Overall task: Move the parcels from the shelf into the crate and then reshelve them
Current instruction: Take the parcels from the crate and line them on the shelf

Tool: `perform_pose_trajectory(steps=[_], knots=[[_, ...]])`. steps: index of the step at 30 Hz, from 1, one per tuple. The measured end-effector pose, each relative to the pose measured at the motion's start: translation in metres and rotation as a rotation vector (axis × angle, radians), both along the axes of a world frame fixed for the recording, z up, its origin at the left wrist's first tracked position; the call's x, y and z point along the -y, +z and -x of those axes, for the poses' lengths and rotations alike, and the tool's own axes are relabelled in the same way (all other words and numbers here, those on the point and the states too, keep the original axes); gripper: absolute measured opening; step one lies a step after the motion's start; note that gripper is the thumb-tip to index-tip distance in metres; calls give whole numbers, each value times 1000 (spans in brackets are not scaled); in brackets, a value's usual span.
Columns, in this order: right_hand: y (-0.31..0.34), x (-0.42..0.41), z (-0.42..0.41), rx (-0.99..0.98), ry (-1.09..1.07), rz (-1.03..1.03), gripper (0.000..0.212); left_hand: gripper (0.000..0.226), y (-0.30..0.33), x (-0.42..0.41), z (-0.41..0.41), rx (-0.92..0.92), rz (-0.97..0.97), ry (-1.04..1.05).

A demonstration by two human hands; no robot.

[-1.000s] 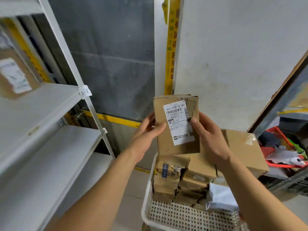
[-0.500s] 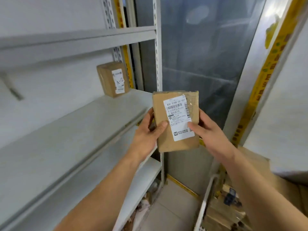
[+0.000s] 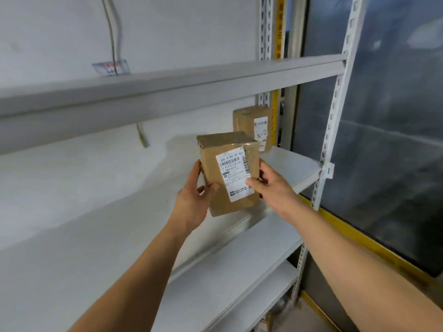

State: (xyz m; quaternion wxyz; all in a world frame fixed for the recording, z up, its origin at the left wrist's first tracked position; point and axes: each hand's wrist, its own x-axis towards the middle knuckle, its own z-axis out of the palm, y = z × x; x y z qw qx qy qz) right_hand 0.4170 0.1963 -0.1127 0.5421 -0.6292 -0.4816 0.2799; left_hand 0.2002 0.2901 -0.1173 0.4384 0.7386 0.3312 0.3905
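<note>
The held parcel [image 3: 230, 178] is tan cardboard with a white label [image 3: 236, 173] printed in black barcode stripes and text. At its one o'clock, a second parcel [image 3: 253, 128] is the same tan, its white label marked in black. The shelf [image 3: 294, 168] is pale grey-white. At three o'clock, a yellow strip [image 3: 359, 238] borders a dark grey pane [image 3: 388, 140] (faintly mottled).

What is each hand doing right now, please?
Left hand: holding the cardboard parcel by its left side.
Right hand: holding the same parcel, thumb on its label.
</note>
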Motion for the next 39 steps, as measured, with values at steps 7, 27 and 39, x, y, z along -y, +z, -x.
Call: perform_pose_trajectory(steps=[7,27,39], knots=[[-29,-101,-26,-41,138,19,65,74,-20,-63,-16,-18,0,151],[-29,-254,-152,-5,10,-41,45,79,-10,-179,-165,60,132,363],[-33,-262,-154,30,-15,-35,46,80,-12,-189,-175,26,162,401]])
